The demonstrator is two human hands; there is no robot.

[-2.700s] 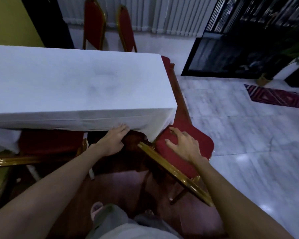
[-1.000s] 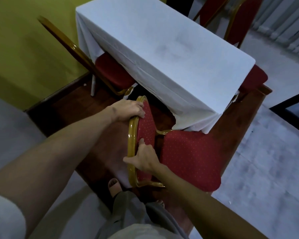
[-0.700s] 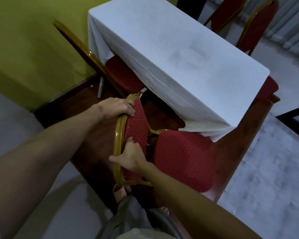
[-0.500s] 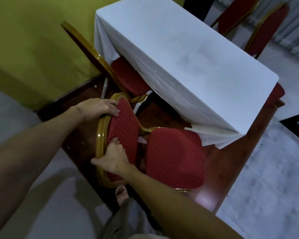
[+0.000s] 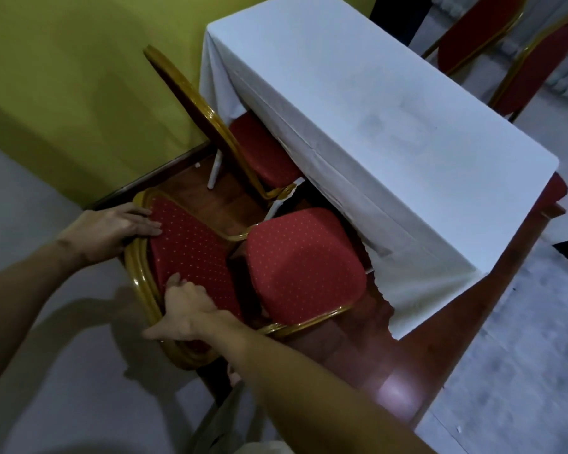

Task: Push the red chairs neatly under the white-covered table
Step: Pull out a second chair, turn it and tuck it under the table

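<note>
- Gripping near red chair [image 5: 295, 267] by its backrest: left hand [image 5: 109, 231] is curled over the top corner of the gold frame, fingers flat on the red pad; right hand [image 5: 184, 309] is wrapped over the frame's lower edge, thumb out.
- Chair pos.: seat lies fwd and to the right of both hands, front edge touching the hanging cloth of the white-covered table [image 5: 374, 126]; most of the seat is not yet under.
- Key relation: seat-to-back axis looks skewed vs. the table's long edge. Left hand is nearer the wall side, right nearer the person.
- Est. next move: square the back parallel to the table edge, then push fwd.
- Second red chair [image 5: 263, 152] sits beside it, seat partly under the cloth, back tilted away.
</note>
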